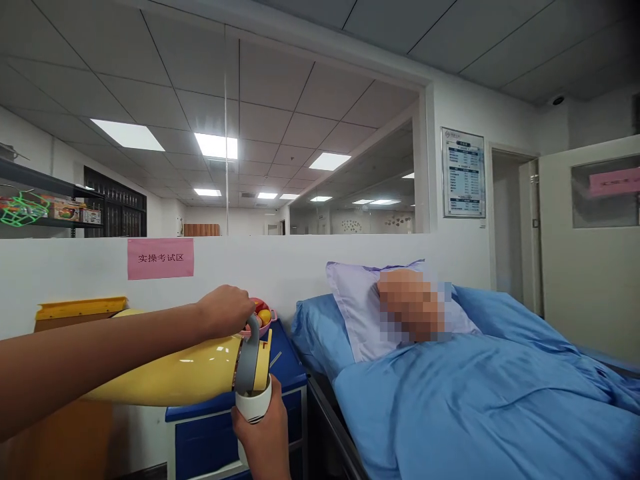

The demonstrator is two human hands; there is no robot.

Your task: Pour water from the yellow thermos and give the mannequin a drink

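2 grips: L hand clamped on hdl of thermos, R hand round white cup; overtilt might cause spill.

And here's white wall, pink sign stuck on left! Above it, wide window, glowing ceiling lights showing through. Far left, dark shelving. Over right: framed notice, pale door swung open. Below, blue-covered bed beside blue cabinet. Grey-panelled ceiling overhead!
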